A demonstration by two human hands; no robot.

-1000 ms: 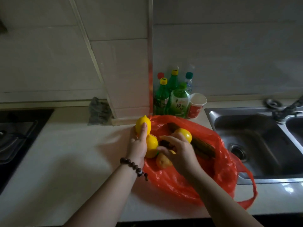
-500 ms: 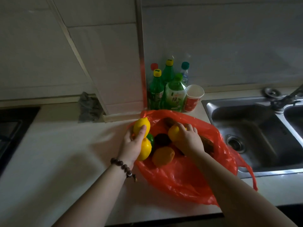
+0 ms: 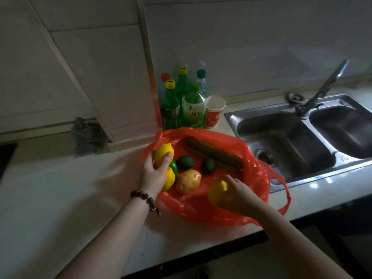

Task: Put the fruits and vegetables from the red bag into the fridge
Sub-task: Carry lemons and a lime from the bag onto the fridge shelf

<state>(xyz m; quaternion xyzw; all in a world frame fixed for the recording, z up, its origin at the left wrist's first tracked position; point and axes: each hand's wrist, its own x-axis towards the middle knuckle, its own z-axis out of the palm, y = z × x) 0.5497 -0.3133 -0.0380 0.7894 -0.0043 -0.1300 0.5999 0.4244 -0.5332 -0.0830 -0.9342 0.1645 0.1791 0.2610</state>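
Right hand (image 3: 240, 195) now lifts one yellow lemon (image 3: 218, 193) toward the crinkled red plastic bag's (image 3: 255, 178) near edge; left hand (image 3: 154, 172) grips two lemons (image 3: 163, 154).

Red bag (image 3: 201, 210), translucent. Lemons yellow: two in my left hand (image 3: 153, 174), one in my right hand (image 3: 239, 196). Potato (image 3: 188, 180) tan, speckled. Two dark green avocados (image 3: 185, 162). Bottles (image 3: 171, 109) green, yellow caps. Cup (image 3: 214, 111) red-and-white.

The label of the green tea bottle (image 3: 193, 109) reads "绿茶" in green characters; print on the other bottles and the red paper cup (image 3: 214, 111) is illegible.
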